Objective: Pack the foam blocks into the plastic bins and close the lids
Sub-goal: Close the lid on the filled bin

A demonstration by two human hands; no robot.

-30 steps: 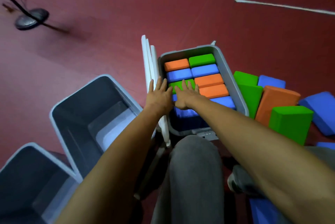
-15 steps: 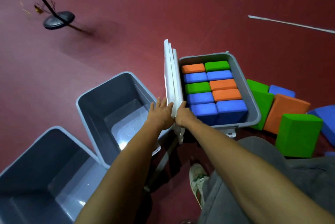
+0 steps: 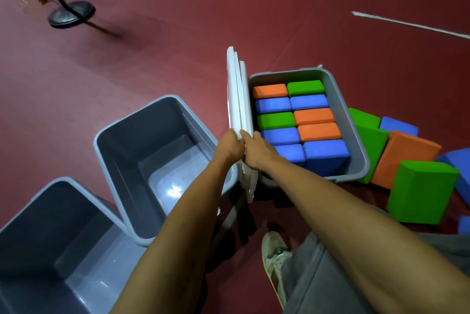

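Note:
A grey plastic bin [image 3: 357, 133] stands on the red floor, filled with orange, green and blue foam blocks [image 3: 314, 116] in two rows. Several white lids [image 3: 237, 94] stand on edge against its left side. My left hand [image 3: 230, 145] and my right hand [image 3: 255, 150] both grip the near part of these lids, one on each side. Two empty grey bins stand to the left, the nearer-centre one [image 3: 162, 107] and one at the lower left [image 3: 58, 186]. Loose foam blocks [image 3: 422, 191] lie to the right of the full bin.
A round black stand base [image 3: 71, 14] with a pole and cable sits at the far left. A white line [image 3: 412, 24] crosses the floor at the upper right. My shoe [image 3: 276, 254] and grey trouser leg [image 3: 330, 280] are below the bins.
My hands left the blocks in the full bin, moved left and closed on the standing white lids. The camera view has shifted, so the bins sit further right.

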